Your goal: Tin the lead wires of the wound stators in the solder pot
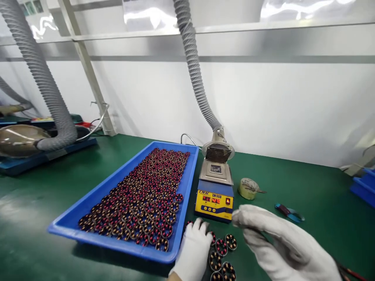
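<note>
My left hand (193,249), in a white glove, bends its fingers down over small round wound parts on the bench, beside the blue tray. One dark round part (189,223) peeks out at its fingertips. Right of that hand lie several loose round parts (222,246) with black rims and red or copper-coloured segments. My right hand (284,242), also gloved, is raised in front of the yellow-fronted solder pot (215,203), thumb and fingers pinched together. Something thin and dark shows between its fingers, mostly hidden; a dark and red end sticks out behind the hand.
A blue tray (123,244) full of similar round parts stands at left. Above the pot hangs a grey exhaust hose (193,58). To the right are a small round tin (248,189), blue-handled cutters (288,212) and blue bins (365,185). Another hose (41,74) hangs at left.
</note>
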### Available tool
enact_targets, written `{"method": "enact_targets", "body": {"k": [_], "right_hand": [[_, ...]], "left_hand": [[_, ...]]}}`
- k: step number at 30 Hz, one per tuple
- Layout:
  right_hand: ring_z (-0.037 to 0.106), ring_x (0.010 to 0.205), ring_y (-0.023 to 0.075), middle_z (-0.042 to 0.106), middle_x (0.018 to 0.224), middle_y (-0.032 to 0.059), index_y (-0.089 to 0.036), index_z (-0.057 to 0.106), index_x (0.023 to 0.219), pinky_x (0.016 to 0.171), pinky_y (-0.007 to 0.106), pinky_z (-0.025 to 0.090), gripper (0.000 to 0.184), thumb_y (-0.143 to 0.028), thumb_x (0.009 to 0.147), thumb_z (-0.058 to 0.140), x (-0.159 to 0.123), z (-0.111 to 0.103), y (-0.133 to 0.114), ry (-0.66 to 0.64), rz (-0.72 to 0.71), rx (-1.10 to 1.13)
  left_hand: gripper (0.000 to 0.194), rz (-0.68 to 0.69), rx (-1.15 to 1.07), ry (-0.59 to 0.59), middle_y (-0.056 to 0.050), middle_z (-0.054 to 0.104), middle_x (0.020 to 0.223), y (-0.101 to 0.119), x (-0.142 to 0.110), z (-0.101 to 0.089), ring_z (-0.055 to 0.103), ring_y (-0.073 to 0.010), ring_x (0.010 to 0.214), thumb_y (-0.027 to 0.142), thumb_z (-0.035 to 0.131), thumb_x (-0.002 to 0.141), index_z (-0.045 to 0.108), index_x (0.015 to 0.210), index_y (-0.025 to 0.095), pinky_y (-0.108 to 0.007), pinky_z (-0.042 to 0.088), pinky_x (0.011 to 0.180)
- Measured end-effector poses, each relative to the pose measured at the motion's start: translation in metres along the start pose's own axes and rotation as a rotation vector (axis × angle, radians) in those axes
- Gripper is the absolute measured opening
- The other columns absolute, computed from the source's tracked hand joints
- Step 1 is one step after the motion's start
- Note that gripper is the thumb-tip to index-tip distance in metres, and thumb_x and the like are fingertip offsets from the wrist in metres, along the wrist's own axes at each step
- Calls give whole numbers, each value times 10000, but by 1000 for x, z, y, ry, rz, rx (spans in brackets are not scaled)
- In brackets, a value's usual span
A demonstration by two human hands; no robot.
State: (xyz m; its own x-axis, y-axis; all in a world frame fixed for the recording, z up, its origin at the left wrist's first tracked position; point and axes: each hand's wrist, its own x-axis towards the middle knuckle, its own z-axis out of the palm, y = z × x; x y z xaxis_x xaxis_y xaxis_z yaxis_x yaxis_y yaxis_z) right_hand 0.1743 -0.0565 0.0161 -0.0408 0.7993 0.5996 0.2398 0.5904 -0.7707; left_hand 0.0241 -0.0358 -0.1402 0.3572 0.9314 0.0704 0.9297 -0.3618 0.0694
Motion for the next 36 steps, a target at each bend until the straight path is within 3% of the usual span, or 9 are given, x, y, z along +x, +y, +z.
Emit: {"method": "enact_targets", "body": {"k": [5, 8, 11, 14, 20, 25, 29, 32, 36], "right_hand": [[646, 912, 208, 697, 970, 36, -252, 697, 899, 826, 299, 548, 165, -296, 740, 680, 10, 10, 16, 296, 254, 187], [633, 942, 200, 677, 1014, 44, -239, 655, 950, 882, 320, 510, 227, -334, 746, 683, 17, 20, 26, 433, 340, 441], [632, 924, 240, 676, 965, 79, -214, 644, 960, 893, 388, 485, 332, -404, 697, 716, 23, 31, 33, 194, 374, 699], [643, 821, 248, 681, 852, 90, -191, 657, 859, 776, 369, 516, 365, -454, 628, 757, 25, 36, 45, 21, 362, 823], [622, 780, 183, 663, 902, 69, -209, 674, 793, 663, 250, 510, 264, -401, 636, 766, 22, 34, 61, -1, 242, 781], [601, 753, 133, 643, 789, 9, -239, 636, 831, 703, 204, 484, 268, -323, 630, 793, 18, 46, 37, 88, 355, 550], [609, 824, 192, 659, 888, 60, -224, 646, 870, 715, 265, 504, 468, -483, 519, 816, 18, 47, 27, 36, 384, 678], [628, 743, 182, 671, 836, 67, -225, 669, 863, 663, 270, 521, 349, -433, 608, 784, 16, 46, 32, 13, 385, 651], [615, 873, 177, 648, 935, 36, -273, 681, 879, 776, 248, 503, 223, -238, 670, 749, 11, 44, 34, 191, 143, 275]], "left_hand": [[175, 32, -13, 185, -91, 629, 1152, -4, 5, -38, 541, -257, 1094, 140, 539, 790, 629, 935, 178, -389, 447, 817], [121, 69, -115, 658, -44, 609, 1170, -3, 11, -88, 465, -220, 1163, 171, 518, 817, 572, 908, 228, -379, 378, 897], [72, 112, -124, 1068, -32, 601, 1076, 4, 19, -122, 454, -231, 1126, 233, 533, 814, 536, 877, 266, -371, 379, 839], [86, 112, -197, 1212, -50, 545, 1085, 13, 27, -128, 499, -231, 1058, 279, 567, 788, 532, 860, 249, -355, 421, 816], [471, 164, -493, 969, -121, 479, 1251, 2, 28, -117, 485, -208, 1148, 381, 408, 871, 365, 1293, 178, -315, 439, 909], [414, 441, -371, 880, -73, 612, 1091, -26, 27, -120, 549, -178, 1039, 147, 507, 794, 454, 1202, 191, -300, 447, 868], [307, 410, -602, 892, -54, 594, 1114, -28, 29, -117, 528, -194, 1076, 273, 528, 827, 511, 1132, 249, -341, 448, 899], [286, 356, -781, 797, -33, 575, 1153, -24, 27, -116, 529, -180, 1091, 326, 504, 840, 500, 1123, 286, -329, 463, 904], [380, 308, -517, 792, -47, 594, 1129, -27, 23, -121, 551, -173, 1049, 202, 570, 780, 475, 1145, 249, -303, 460, 882]]}}
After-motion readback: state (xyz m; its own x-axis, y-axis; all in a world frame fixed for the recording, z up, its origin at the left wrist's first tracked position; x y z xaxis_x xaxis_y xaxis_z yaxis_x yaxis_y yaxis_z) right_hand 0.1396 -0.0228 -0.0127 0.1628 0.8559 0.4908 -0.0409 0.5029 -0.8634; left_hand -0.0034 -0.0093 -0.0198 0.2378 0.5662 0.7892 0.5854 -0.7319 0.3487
